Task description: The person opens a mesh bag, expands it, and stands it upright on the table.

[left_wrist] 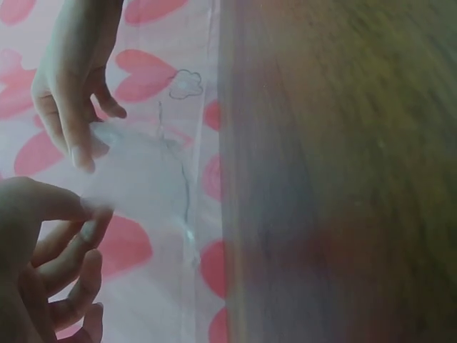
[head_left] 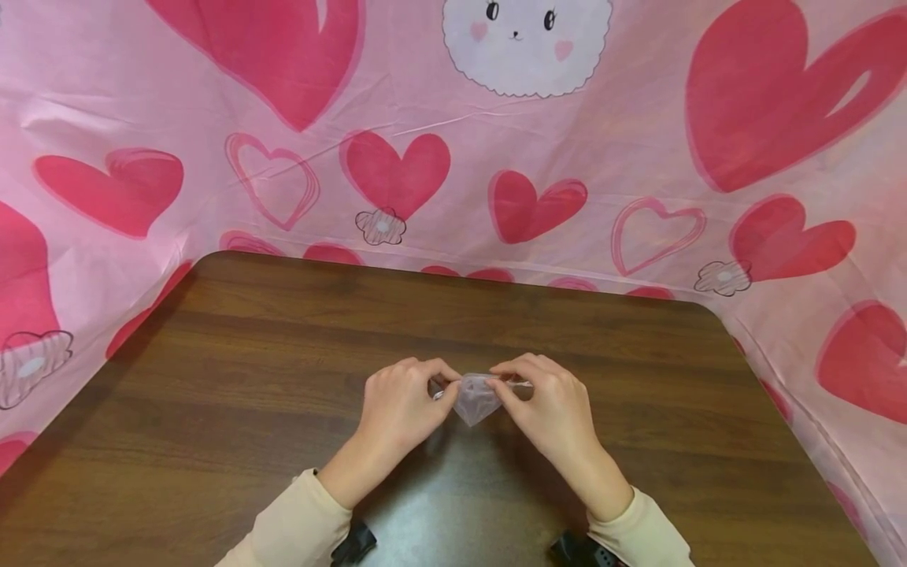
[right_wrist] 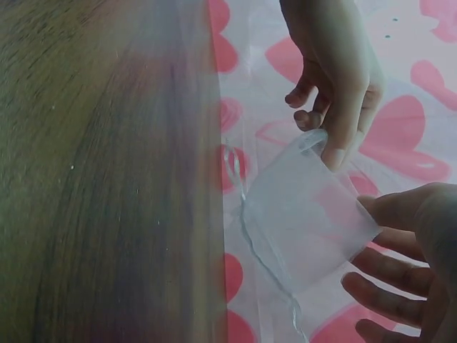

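A small sheer white drawstring pouch (head_left: pixel 476 402) is held up between both hands above the middle of the table. My left hand (head_left: pixel 401 402) pinches its left side between thumb and index finger. On the opposite side, my right hand (head_left: pixel 554 405) pinches it the same way. The right wrist view shows the pouch (right_wrist: pixel 307 214) spread flat, with its white cord (right_wrist: pixel 260 257) running along one edge. In the left wrist view the pouch (left_wrist: pixel 139 175) looks blurred and see-through. I make out nothing inside it.
The brown wooden table (head_left: pixel 298 339) lies under both hands. A pink cloth (head_left: pixel 468 157) printed with red hearts hangs behind the table and along its sides. Beige sleeves (head_left: pixel 298 524) cover the forearms, and black devices (head_left: pixel 354 543) sit below the wrists.
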`<move>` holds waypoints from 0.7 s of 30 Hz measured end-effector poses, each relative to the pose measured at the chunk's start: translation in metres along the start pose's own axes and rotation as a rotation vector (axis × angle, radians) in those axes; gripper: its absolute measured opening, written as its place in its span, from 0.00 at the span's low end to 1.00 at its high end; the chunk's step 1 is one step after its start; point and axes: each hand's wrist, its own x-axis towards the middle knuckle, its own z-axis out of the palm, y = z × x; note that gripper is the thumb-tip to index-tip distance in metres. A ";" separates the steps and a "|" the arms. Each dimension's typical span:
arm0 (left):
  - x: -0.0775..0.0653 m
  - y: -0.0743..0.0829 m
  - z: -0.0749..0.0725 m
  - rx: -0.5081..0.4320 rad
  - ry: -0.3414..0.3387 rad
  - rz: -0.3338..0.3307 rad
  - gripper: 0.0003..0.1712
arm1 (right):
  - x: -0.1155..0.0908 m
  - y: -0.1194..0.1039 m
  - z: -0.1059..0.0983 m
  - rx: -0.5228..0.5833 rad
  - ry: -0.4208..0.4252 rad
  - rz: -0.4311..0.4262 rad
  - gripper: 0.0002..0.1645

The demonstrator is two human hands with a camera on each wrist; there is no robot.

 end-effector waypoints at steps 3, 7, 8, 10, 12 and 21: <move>0.000 -0.001 0.000 -0.009 0.028 -0.027 0.02 | -0.001 0.000 0.000 -0.012 0.015 0.009 0.13; 0.000 -0.002 0.000 -0.038 0.061 -0.059 0.02 | -0.002 -0.001 0.001 -0.038 0.036 0.025 0.16; 0.000 -0.002 0.000 -0.050 0.067 -0.068 0.02 | -0.002 -0.002 0.001 -0.044 0.037 0.030 0.17; 0.000 -0.003 0.000 -0.080 0.072 -0.088 0.03 | -0.003 -0.003 0.001 -0.045 0.032 0.043 0.18; 0.000 -0.003 0.000 -0.110 0.079 -0.106 0.03 | -0.003 -0.005 0.001 -0.044 0.021 0.058 0.20; 0.002 -0.002 -0.001 -0.169 0.086 -0.122 0.00 | -0.002 -0.009 0.002 -0.034 0.016 0.071 0.17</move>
